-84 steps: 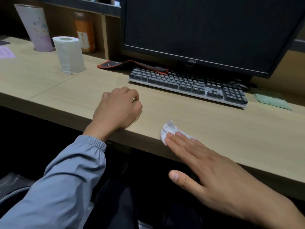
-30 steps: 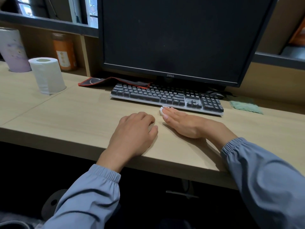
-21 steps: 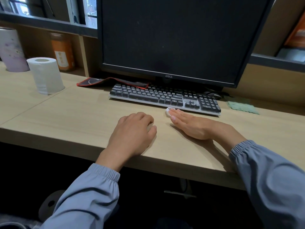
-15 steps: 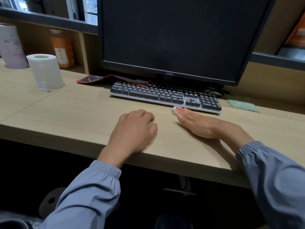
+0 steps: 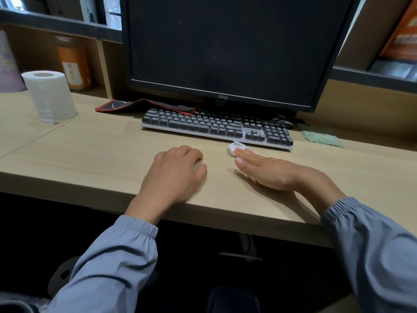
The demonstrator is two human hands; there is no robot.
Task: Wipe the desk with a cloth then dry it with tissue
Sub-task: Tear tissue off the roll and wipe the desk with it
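Head view: right hand [image 5: 270, 170], fingers straight together, presses the tissue wad [image 5: 234, 147] onto the desk [image 5: 90, 159] before the keyboard [image 5: 216, 125]; left hand [image 5: 173, 175] rests loosely curled, empty. Green cloth [image 5: 322, 137] lies untouched near the desk's back edge: wiping judged done, drying under way.

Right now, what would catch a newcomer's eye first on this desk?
The big dark monitor fills the back of the desk, a black keyboard in front of it. Nearer, the right hand presses a white tissue by the keyboard's front edge; the left hand rests loosely curled to its left.
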